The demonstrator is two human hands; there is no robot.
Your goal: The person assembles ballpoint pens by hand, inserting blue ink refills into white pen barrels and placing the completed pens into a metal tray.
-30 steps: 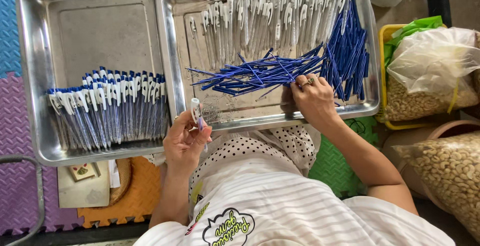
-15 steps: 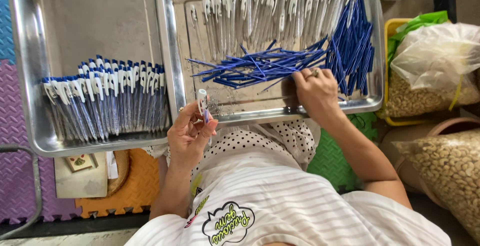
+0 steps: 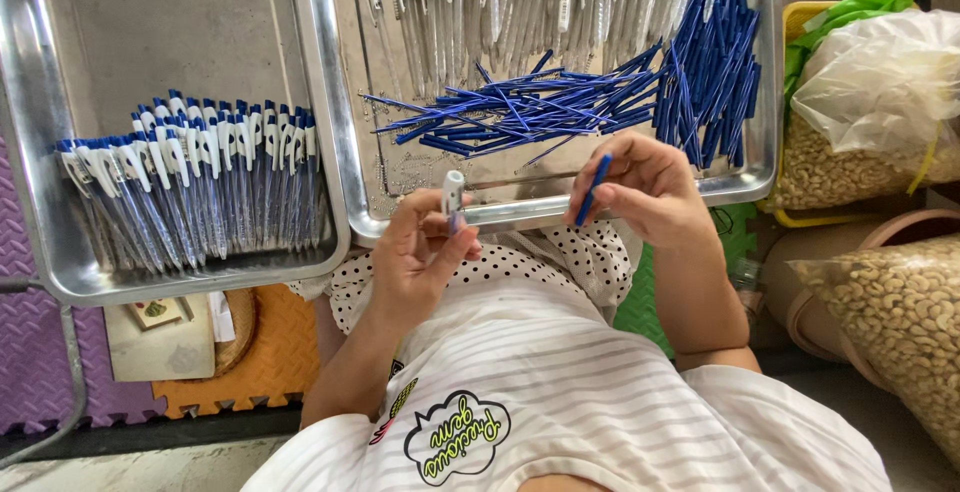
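Pen parts fill the view: the person's left hand (image 3: 420,252) pinches a short white plastic pen barrel (image 3: 452,195) upright between thumb and fingers, just in front of the near rim of the right-hand shiny steel tray (image 3: 340,152). Its grip is closed around the lower end of the barrel, with the white top standing clear above the fingers. The right hand (image 3: 645,192) is curled shut on a thin blue plastic pen refill (image 3: 593,190), held slanted between thumb and forefinger, over the same near rim of that tray. The two hands are near each other but apart.

Inside the right-hand tray, a loose heap of blue refills (image 3: 530,112) lies crosswise in the middle, a second bunch of blue refills (image 3: 710,62) lies along the right side, and a row of white pen barrels with clips (image 3: 510,2) stretches across the far end.

To the left, a second steel tray (image 3: 40,252) holds a neat row of finished blue-and-white pens (image 3: 190,187) laid side by side. On the far right stand clear plastic bags of pale nuts (image 3: 900,322). The person wears a white striped shirt (image 3: 600,402) over a dotted cloth
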